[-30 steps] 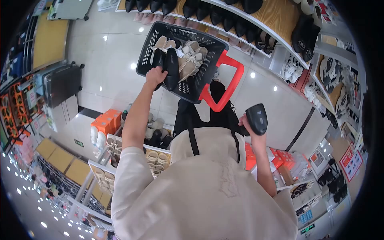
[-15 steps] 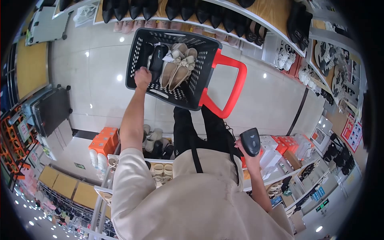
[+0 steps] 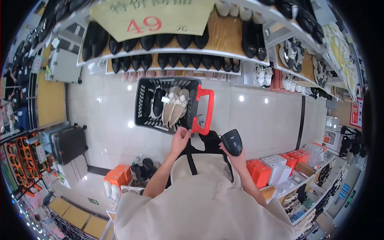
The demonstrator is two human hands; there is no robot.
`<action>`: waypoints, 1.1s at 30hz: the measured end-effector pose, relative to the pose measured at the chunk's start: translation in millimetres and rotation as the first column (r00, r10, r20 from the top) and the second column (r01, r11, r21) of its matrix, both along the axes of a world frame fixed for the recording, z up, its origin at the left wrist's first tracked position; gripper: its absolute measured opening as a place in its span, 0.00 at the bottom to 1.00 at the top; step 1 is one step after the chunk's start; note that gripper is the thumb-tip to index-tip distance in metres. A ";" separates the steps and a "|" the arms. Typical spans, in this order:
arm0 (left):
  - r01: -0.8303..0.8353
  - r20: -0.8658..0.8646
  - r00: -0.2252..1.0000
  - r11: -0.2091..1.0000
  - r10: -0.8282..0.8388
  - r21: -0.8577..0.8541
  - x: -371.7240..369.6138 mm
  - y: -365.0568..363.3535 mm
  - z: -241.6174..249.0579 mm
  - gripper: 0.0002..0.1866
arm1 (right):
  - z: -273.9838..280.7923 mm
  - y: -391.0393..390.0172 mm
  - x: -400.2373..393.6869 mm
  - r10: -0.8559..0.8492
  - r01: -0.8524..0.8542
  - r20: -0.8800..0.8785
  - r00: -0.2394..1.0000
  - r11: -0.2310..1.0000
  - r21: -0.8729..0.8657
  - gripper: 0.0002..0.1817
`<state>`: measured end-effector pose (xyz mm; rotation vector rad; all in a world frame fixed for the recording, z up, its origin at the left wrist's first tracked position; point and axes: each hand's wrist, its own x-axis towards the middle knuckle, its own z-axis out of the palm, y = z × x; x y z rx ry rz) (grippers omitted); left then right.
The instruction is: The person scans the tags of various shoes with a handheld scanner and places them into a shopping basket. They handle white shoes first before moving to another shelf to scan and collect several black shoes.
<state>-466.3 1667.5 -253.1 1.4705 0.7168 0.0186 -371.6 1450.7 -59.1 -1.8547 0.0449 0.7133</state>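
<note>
The black basket of shoes, earlier gripped at its far rim, has been set on the floor below the shelves, its near edge now touched by the loosened left hand, while a scanner is grasped by the right hand.

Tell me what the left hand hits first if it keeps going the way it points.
Most likely the black basket. The left hand points up and a little right, right at the basket's near rim beside the red handle. Whether it already touches the rim is unclear.
</note>
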 end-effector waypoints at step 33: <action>-0.185 0.118 0.845 -0.077 -0.521 0.980 380.2 38.1 449.8 0.42 | 39.1 -101.0 342.2 0.093 -0.187 0.314 0.945 0.940 0.285 0.08</action>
